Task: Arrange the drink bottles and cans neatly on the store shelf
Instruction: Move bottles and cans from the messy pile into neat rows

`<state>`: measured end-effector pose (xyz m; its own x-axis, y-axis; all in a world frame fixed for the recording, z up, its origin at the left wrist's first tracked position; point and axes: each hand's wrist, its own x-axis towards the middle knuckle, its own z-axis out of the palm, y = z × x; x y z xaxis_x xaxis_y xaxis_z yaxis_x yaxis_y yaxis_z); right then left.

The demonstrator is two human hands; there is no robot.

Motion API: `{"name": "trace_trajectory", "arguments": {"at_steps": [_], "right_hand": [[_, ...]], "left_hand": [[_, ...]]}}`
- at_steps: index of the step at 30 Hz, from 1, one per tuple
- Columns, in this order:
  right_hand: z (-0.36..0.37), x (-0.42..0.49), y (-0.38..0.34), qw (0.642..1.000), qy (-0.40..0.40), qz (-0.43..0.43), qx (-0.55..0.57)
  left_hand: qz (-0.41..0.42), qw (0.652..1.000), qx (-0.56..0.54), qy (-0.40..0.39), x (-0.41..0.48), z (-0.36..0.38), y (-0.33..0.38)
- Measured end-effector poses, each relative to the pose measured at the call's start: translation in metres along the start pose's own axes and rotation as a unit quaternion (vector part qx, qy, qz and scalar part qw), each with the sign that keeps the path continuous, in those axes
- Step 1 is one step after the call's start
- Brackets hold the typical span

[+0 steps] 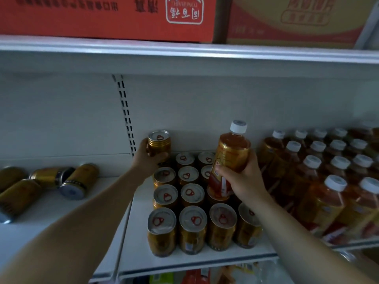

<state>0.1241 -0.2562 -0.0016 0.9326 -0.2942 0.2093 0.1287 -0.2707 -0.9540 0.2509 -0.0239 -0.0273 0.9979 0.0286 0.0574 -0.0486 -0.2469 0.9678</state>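
My left hand (146, 158) grips a gold can (159, 143) upright at the back left corner of a block of standing gold cans (185, 203) on the white shelf (201, 261). My right hand (241, 177) holds an amber tea bottle (231, 156) with a white cap, lifted above the cans on the right side of the block. To the right stand several rows of the same tea bottles (328, 177).
Several gold cans (51, 183) lie tipped over on the left shelf section. A slotted upright (126, 113) divides the back wall. The upper shelf (184, 52) carries a red carton (106, 15) and a yellow-red carton (297, 19). More goods show below the shelf edge.
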Motion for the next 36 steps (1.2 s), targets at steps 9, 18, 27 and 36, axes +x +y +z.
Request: {"name": "trace_trajectory", "arguments": {"at_steps": [9, 18, 27, 36], "right_hand": [[-0.003, 0.002, -0.018, 0.999, -0.014, -0.036, 0.006], [-0.044, 0.025, -0.048, 0.997, 0.012, -0.048, -0.066], [-0.105, 0.083, -0.049, 0.987, -0.009, -0.031, -0.159], [-0.121, 0.137, -0.026, 0.967, -0.066, -0.025, -0.247]], "left_hand": [[-0.024, 0.996, 0.083, 0.031, -0.012, 0.004, 0.012], [0.147, 0.925, 0.348, 0.035, -0.057, 0.048, 0.038], [0.151, 0.890, 0.425, -0.066, -0.083, 0.102, 0.052], [0.009, 0.809, 0.564, -0.162, -0.084, 0.150, 0.038]]}}
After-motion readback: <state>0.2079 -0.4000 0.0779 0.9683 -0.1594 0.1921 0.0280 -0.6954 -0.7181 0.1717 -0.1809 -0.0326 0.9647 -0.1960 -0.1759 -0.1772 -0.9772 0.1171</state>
